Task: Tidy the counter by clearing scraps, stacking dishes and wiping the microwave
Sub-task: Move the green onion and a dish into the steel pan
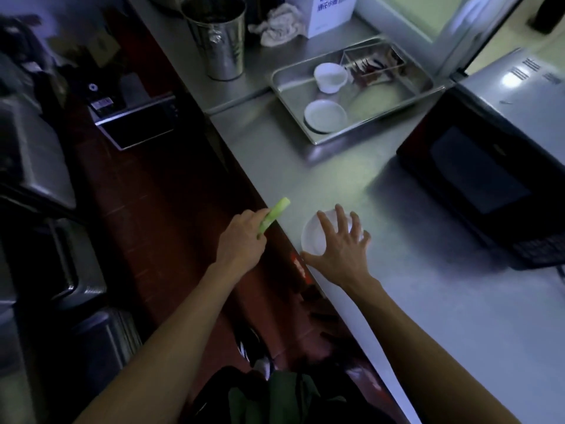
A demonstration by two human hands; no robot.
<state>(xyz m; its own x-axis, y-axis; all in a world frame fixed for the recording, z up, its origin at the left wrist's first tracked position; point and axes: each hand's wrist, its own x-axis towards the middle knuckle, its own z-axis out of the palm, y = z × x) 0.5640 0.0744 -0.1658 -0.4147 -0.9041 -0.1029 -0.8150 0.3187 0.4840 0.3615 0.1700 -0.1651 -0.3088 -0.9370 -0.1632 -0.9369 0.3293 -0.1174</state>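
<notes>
The green vegetable stalk [273, 216], likely a celery or scallion scrap, sits in the left hand [241, 240], held just past the near edge of the steel surface [443, 316] and over the dark red floor. It looks light, fairly stiff and probably a little moist, so a loose pinch near its lower end, as now, should be enough; squeezing harder would likely bruise it. Its long axis runs diagonally, the pale cut tip pointing up and away to the right, the darker end tucked into the closed fingers.

Just beside it, the small white bowl [318, 237] rests on the surface near the edge. It appears to be ceramic or hard plastic, smooth and possibly breakable, best taken by the rim from above. The right hand [339, 243] spreads wide over it, fingers splayed across the far rim; whether they touch it cannot be told.

Farther off, a metal tray [394, 113] holds a white cup [331, 77] and a saucer [325, 116], and the black microwave [483, 179] stands to the right.
</notes>
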